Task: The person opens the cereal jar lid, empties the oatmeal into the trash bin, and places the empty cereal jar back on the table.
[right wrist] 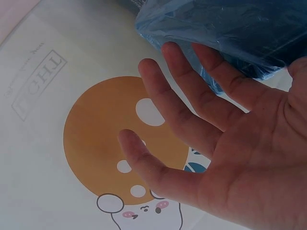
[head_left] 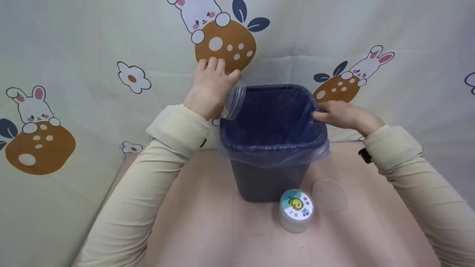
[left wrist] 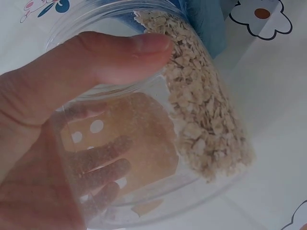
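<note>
My left hand grips a clear plastic jar tilted over the left rim of a dark trash can. In the left wrist view the thumb crosses the jar near its mouth, and the other fingers show through the far wall. Rolled oats lie along one side of the jar, up to its mouth. A blue plastic bag lines the can and folds over its rim. At the right rim my right hand holds the lined edge, thumb over the top and fingers outside, loosely spread.
A second clear jar with a sunflower label on top stands in front of the can. Beside it a clear round lid lies flat on the pinkish tabletop. A printed curtain with rabbits hangs close behind the can.
</note>
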Available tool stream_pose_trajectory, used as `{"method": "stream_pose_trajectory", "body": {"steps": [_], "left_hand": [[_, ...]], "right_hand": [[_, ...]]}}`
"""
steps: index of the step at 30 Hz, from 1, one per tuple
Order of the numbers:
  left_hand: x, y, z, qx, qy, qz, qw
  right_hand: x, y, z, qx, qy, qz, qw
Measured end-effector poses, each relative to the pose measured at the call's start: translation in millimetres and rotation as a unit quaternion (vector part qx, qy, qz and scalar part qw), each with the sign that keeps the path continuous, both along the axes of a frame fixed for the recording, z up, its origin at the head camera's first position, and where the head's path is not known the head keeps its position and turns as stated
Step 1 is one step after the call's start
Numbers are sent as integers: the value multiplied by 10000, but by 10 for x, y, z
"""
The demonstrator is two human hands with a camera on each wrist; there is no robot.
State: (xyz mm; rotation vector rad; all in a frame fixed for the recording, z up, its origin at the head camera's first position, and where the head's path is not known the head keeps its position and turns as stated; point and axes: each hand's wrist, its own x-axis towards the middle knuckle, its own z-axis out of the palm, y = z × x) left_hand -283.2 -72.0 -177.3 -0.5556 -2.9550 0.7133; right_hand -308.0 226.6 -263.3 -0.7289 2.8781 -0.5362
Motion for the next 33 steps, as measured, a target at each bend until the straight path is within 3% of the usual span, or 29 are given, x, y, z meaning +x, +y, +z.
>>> {"method": "stream_pose_trajectory", "body": {"steps": [33], "left_hand": [[-9,86,12,-164,47,47,9998]], "right_hand": [[-1,-5,-7,-116,15,-34,9999]]}}
